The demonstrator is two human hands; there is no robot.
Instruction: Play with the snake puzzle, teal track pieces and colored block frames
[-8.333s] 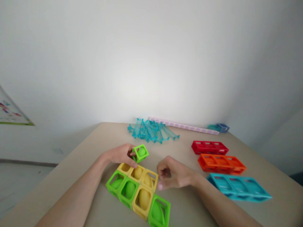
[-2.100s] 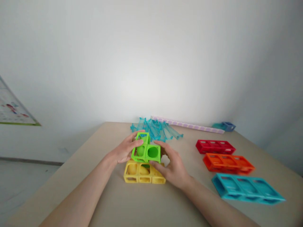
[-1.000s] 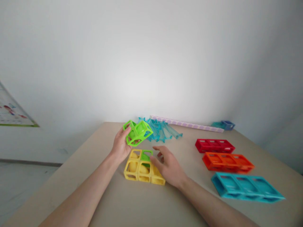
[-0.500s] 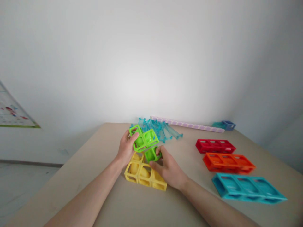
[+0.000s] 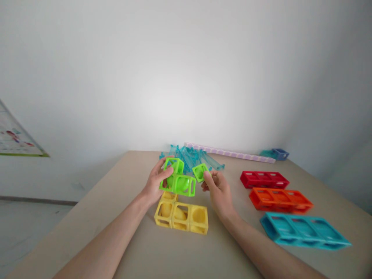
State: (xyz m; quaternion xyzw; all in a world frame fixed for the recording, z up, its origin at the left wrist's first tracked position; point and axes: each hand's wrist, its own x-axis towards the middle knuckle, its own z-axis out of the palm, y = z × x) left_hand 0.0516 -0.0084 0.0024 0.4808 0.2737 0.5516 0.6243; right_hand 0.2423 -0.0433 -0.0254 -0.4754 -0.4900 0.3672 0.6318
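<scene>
My left hand is closed on an L-shaped group of joined green cube blocks, its thumb lying over one of them. To the right, my right hand pinches a single green cube block between thumb and fingers. A short gap separates that cube from the group. Below both hands, a yellow block assembly lies on the table: a row of three cubes with another behind its left end, partly covered by the green group.
On the right of the table lie a red block row, an orange row and a teal row. Behind my hands are translucent blue pieces, a purple patterned strip and a dark blue cube.
My right hand has lifted its green cube up and to the right, away from the yellow blocks. My left hand has turned the green group and lowered it slightly.
</scene>
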